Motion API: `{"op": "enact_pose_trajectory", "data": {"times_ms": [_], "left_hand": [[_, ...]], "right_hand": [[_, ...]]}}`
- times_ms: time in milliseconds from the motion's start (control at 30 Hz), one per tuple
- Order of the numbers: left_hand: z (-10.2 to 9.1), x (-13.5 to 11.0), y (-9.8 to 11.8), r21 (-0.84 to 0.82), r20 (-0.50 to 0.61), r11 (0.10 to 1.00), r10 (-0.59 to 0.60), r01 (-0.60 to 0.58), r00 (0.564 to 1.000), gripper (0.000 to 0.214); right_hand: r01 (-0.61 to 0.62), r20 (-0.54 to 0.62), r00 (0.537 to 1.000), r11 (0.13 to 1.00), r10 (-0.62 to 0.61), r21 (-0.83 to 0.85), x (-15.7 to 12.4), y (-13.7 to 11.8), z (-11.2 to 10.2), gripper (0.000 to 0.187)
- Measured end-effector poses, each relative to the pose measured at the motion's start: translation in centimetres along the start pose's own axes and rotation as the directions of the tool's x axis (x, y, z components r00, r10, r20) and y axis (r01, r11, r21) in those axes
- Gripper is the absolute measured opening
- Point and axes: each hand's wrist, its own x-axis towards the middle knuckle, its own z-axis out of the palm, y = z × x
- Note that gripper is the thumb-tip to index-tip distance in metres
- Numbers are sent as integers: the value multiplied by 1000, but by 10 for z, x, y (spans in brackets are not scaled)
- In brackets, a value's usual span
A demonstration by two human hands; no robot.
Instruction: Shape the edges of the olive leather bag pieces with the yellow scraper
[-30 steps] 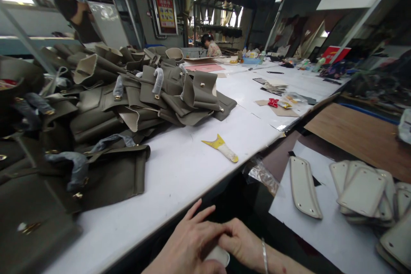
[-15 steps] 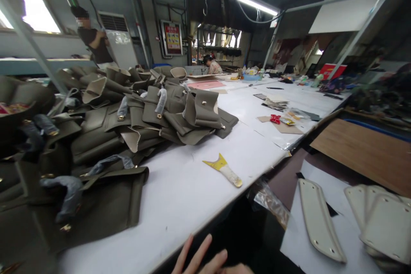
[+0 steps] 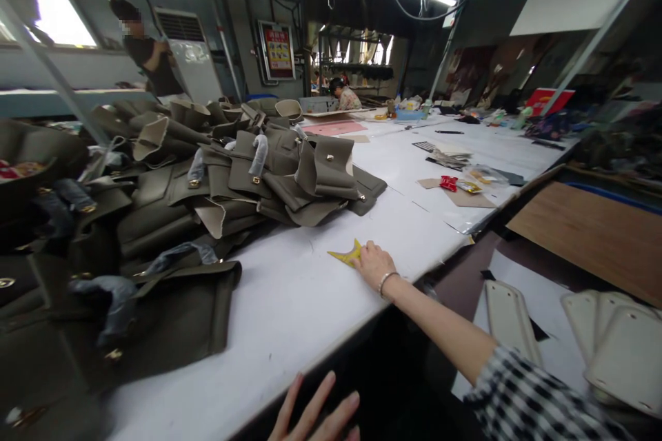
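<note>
My right hand (image 3: pixel 375 265) reaches across the white tabletop with its fingers closed over the handle of a flat, fork-ended yellow tool (image 3: pixel 347 255). Only the tool's two-pointed yellow end shows; the hand covers the rest. My left hand (image 3: pixel 318 413) is at the bottom edge of the view, near the table's front edge, fingers spread and holding nothing. To the left of both hands lies a heap of dark olive bags (image 3: pixel 243 186), some with plastic-wrapped handles (image 3: pixel 111 303) and gold-coloured fittings.
The white table (image 3: pixel 269 331) runs away to the back. Pale curved panels (image 3: pixel 628 358) lie at the right beside a brown board (image 3: pixel 589 234). A red packet (image 3: pixel 448 183) rests farther up the table. One person (image 3: pixel 149 58) stands back left; another (image 3: pixel 345 95) is at the far end.
My right hand has come in from the right and closed on the yellow tool, which lay alone before. My left hand has shifted slightly left, its fingers still spread.
</note>
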Motion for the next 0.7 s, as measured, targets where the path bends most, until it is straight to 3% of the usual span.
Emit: {"op": "enact_pose_trajectory", "data": {"times_ms": [133, 267, 467, 600, 700], "left_hand": [[-17, -2, -1, -150, 117, 989, 33, -15, 993, 50], [-32, 0, -1, -247, 232, 969, 39, 20, 972, 78], [-41, 4, -2, -323, 289, 943, 21, 77, 957, 82], [-45, 7, -4, -353, 309, 931, 21, 94, 951, 79], [-45, 8, -4, -373, 305, 921, 5, 115, 952, 77]], "right_hand": [[55, 75, 996, 998, -53, -34, -8, -9, 6, 39], [109, 101, 989, 994, -111, 18, -26, -7, 5, 52], [34, 121, 990, 965, -67, 260, -39, -6, 0, 26], [-55, 131, 991, 837, -20, 544, -89, 0, 4, 15], [-237, 236, 968, 614, 83, 753, -161, -5, 37, 15]]}}
